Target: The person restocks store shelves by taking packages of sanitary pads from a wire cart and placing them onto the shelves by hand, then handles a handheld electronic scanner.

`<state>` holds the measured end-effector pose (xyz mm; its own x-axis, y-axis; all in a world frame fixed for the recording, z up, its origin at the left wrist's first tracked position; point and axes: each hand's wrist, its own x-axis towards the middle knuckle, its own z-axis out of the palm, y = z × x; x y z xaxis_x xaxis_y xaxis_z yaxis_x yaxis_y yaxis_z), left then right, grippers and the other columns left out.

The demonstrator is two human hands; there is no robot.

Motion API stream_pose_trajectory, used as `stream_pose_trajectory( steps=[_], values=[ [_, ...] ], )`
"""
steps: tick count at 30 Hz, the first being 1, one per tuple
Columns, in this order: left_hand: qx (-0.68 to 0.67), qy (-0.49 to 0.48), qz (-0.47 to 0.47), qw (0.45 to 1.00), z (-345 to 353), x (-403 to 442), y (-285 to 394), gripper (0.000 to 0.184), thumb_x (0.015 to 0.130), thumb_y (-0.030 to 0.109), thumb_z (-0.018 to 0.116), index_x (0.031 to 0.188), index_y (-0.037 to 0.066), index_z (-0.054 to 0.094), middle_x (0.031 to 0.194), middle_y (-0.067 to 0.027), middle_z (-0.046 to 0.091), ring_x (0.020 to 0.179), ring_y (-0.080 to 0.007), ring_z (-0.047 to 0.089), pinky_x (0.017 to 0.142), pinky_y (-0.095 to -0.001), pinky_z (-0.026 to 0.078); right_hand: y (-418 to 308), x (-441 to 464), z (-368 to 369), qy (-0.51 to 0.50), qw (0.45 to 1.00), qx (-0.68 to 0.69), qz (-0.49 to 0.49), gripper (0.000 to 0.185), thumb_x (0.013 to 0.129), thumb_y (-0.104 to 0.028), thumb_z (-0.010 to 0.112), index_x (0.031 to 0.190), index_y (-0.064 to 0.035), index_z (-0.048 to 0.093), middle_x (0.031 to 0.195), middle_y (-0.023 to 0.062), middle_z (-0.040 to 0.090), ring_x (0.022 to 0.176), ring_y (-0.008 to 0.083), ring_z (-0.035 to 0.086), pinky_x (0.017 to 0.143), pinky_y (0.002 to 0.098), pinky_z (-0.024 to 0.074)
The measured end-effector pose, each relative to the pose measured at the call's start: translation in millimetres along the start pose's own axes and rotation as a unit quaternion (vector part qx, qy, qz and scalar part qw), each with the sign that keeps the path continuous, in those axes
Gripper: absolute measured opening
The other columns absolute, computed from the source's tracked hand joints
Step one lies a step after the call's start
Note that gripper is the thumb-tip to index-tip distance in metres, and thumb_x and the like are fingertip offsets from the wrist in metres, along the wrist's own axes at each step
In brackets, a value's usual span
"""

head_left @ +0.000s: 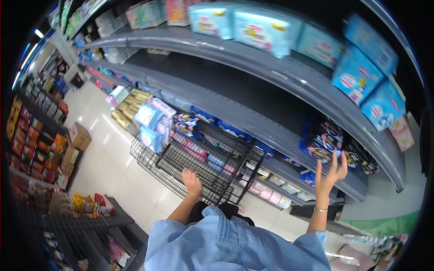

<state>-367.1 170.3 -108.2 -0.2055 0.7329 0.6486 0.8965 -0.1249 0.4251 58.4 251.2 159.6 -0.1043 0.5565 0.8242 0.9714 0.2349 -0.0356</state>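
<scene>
- The right hand is up by the grey metal shelf, with its fingers spread wide and let go. I see nothing in it.
- Near its fingertips sit dark shiny packs with pink and white swirls. They are in a bunch on the shelf. The view is blurry, so I can't tell if a finger touches one.
- The step now looks like a reach to those packs — no grab yet, I think.
- To take one, the hand would need to go in a bit more, then close the thumb and fingers around just one pack. The packs look squashed close, so a pull could drag others along.
- The left hand is low, at the black wire cart. I can't tell if its fingers hold the wires or just rest there.
- Soft light blue packs and shiny gold packs are piled at the cart's far end.
</scene>
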Motion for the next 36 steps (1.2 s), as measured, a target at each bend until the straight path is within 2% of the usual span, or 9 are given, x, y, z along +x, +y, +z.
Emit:
stream_pose_trajectory(
  steps=[2, 7, 12, 17, 22, 25, 28, 31, 36],
  values=[
    [-0.023, 0.004, 0.003, 1.000, -2, 1, 3, 0.023, 0.074, 0.012, 0.049, 0.093, 0.001, 0.057, 0.098, -0.0164, 0.053, 0.102, -0.0345, 0.050, 0.102, -0.0554, 0.032, -28, -7, 6, 0.082, 0.996, 0.021, -0.026, 0.038, 0.078, -0.005, 0.069, 0.114, -0.0047, 0.059, 0.120, 0.0174, 0.055, 0.114, 0.0330, 0.048, 0.096, 0.0439, 0.0335],
    [-0.090, -0.027, 0.022, 0.995, 3, -6, -10, 0.026, 0.075, 0.020, 0.055, 0.096, 0.006, 0.059, 0.101, -0.0116, 0.056, 0.105, -0.0316, 0.050, 0.102, -0.0533, 0.030, -151, 0, 47, -0.064, 0.950, 0.249, -0.176, 0.035, 0.072, 0.002, 0.068, 0.106, -0.0020, 0.060, 0.099, 0.0126, 0.064, 0.091, 0.0295, 0.058, 0.085, 0.0411, 0.0438],
    [-0.176, -0.159, 0.139, 0.961, -11, -12, -42, 0.042, 0.080, 0.040, 0.057, 0.110, 0.011, 0.061, 0.116, -0.0070, 0.056, 0.114, -0.0255, 0.048, 0.105, -0.0473, 0.027, -304, 11, 143, -0.268, 0.908, 0.302, -0.111, 0.052, 0.073, -0.009, 0.069, 0.123, -0.0025, 0.054, 0.128, 0.0146, 0.051, 0.119, 0.0336, 0.048, 0.102, 0.0462, 0.0364],
    [-0.173, -0.139, 0.259, 0.940, -1, -17, -65, 0.043, 0.081, 0.046, 0.059, 0.109, 0.014, 0.062, 0.117, -0.0025, 0.056, 0.112, -0.0195, 0.048, 0.102, -0.0418, 0.029, -404, -4, 234, -0.339, 0.922, 0.170, -0.079, 0.079, 0.070, -0.019, 0.074, 0.139, -0.0023, 0.038, 0.149, 0.0193, 0.028, 0.138, 0.0343, 0.027, 0.113, 0.0518, 0.0202],
    [-0.178, -0.073, 0.305, 0.933, 15, -17, -68, 0.037, 0.078, 0.044, 0.063, 0.102, 0.016, 0.063, 0.110, -0.0002, 0.057, 0.104, -0.0184, 0.050, 0.096, -0.0404, 0.033, -434, -43, 265, -0.355, 0.930, 0.086, -0.028, 0.078, 0.074, -0.020, 0.074, 0.140, -0.0041, 0.037, 0.152, 0.0242, 0.018, 0.141, 0.0377, 0.020, 0.114, 0.0534, 0.0146],
    [-0.183, -0.053, 0.314, 0.930, 22, -21, -72, 0.035, 0.077, 0.042, 0.064, 0.100, 0.016, 0.063, 0.108, 0.0000, 0.058, 0.102, -0.0181, 0.051, 0.095, -0.0401, 0.034, -432, -54, 269, -0.257, 0.962, 0.076, -0.054, 0.047, 0.072, -0.010, 0.072, 0.114, -0.0057, 0.052, 0.135, 0.0180, 0.044, 0.129, 0.0361, 0.037, 0.110, 0.0543, 0.0220],
    [-0.168, -0.041, 0.318, 0.932, 20, -21, -71, 0.033, 0.076, 0.040, 0.065, 0.099, 0.017, 0.063, 0.106, 0.0001, 0.058, 0.101, -0.0178, 0.051, 0.094, -0.0399, 0.035, -428, -53, 263, -0.265, 0.953, 0.144, -0.025, 0.031, 0.075, -0.006, 0.064, 0.104, -0.0074, 0.053, 0.117, 0.0118, 0.054, 0.115, 0.0311, 0.047, 0.102, 0.0503, 0.0332],
    [-0.148, -0.034, 0.324, 0.934, 17, -14, -71, 0.031, 0.077, 0.038, 0.065, 0.099, 0.017, 0.063, 0.105, 0.0004, 0.059, 0.099, -0.0169, 0.051, 0.094, -0.0394, 0.035, -415, -36, 234, -0.280, 0.919, 0.268, 0.073, 0.035, 0.075, -0.007, 0.068, 0.106, -0.0080, 0.053, 0.109, 0.0098, 0.055, 0.105, 0.0297, 0.050, 0.093, 0.0434, 0.0402],
    [-0.149, -0.043, 0.320, 0.935, 14, -10, -70, 0.028, 0.075, 0.036, 0.066, 0.097, 0.018, 0.063, 0.101, 0.0017, 0.057, 0.095, -0.0174, 0.050, 0.093, -0.0390, 0.035, -349, -10, 173, -0.151, 0.895, 0.375, 0.185, 0.046, 0.074, -0.020, 0.080, 0.110, -0.0037, 0.057, 0.107, 0.0136, 0.062, 0.099, 0.0269, 0.061, 0.087, 0.0362, 0.0483]
  ],
)
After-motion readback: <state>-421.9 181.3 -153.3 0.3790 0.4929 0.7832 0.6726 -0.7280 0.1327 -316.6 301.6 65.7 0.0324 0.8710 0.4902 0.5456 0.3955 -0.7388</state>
